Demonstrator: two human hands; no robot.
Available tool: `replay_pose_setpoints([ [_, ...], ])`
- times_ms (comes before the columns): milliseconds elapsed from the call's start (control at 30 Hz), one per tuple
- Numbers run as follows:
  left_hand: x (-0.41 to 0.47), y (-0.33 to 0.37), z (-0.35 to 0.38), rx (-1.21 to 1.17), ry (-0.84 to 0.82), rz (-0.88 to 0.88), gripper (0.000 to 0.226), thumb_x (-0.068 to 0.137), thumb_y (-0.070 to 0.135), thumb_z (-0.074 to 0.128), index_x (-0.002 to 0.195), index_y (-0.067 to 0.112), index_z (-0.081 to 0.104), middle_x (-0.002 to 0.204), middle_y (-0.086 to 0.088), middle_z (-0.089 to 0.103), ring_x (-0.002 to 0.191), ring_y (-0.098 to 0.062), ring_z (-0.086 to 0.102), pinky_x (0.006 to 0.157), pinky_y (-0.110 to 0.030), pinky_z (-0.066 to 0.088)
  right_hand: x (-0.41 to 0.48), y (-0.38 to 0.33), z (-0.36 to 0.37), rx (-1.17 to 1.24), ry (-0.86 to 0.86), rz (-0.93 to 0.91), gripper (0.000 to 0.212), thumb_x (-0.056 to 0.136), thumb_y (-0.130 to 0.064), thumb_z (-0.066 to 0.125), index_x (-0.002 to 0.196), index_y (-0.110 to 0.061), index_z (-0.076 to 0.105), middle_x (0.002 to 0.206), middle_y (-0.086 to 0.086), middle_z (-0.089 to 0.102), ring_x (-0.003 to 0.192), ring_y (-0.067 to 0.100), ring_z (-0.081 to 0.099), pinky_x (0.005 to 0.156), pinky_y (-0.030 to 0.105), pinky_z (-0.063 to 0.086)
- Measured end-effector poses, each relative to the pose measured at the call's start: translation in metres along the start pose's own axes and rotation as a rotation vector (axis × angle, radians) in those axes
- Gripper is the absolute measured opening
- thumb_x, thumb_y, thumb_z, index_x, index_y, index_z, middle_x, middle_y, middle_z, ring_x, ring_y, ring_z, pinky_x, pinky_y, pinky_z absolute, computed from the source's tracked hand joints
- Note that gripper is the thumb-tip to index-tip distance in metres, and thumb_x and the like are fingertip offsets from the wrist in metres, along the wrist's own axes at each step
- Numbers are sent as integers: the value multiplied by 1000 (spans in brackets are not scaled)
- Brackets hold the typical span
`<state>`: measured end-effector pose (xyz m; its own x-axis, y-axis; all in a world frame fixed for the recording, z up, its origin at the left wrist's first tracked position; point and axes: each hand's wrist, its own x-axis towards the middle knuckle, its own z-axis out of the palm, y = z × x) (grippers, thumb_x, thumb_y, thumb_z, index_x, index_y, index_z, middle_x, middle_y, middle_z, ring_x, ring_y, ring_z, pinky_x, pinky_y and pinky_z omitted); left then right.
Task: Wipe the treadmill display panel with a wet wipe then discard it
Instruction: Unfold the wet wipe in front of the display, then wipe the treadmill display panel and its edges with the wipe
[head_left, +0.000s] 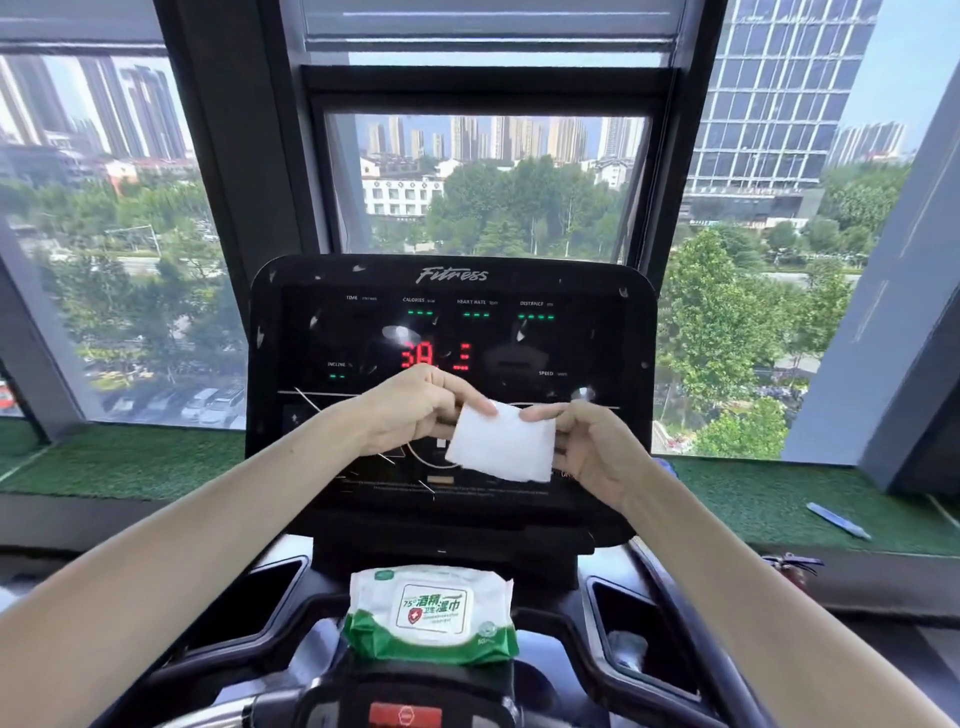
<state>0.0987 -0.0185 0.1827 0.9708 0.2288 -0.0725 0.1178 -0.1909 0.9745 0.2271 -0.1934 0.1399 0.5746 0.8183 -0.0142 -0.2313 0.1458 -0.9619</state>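
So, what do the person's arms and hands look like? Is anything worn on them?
Both are bare. The left hand and the right hand wear no gloves, and no ring shows on the fingers in view. The left forearm and the right forearm have no sleeve down to the picture's edge, and neither wrist carries a watch or a band.

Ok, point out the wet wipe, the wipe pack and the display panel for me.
wet wipe (501, 444): head view, middle of the white folded sheet.
wipe pack (431, 613): head view, its printed label.
display panel (452, 332): head view, dark glass above the red digits.
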Motion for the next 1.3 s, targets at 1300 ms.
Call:
replay_pose_setpoints([
  [1300,-47,-64,-222,-8,984,306,29,81,3,61,105,18,54,94,5,57,87,-13,57,69,-20,48,134,49,238,-1197,290,-583,23,87,-10,50,105,-14,64,99,1,69,91,18,64,77,31,51],
])
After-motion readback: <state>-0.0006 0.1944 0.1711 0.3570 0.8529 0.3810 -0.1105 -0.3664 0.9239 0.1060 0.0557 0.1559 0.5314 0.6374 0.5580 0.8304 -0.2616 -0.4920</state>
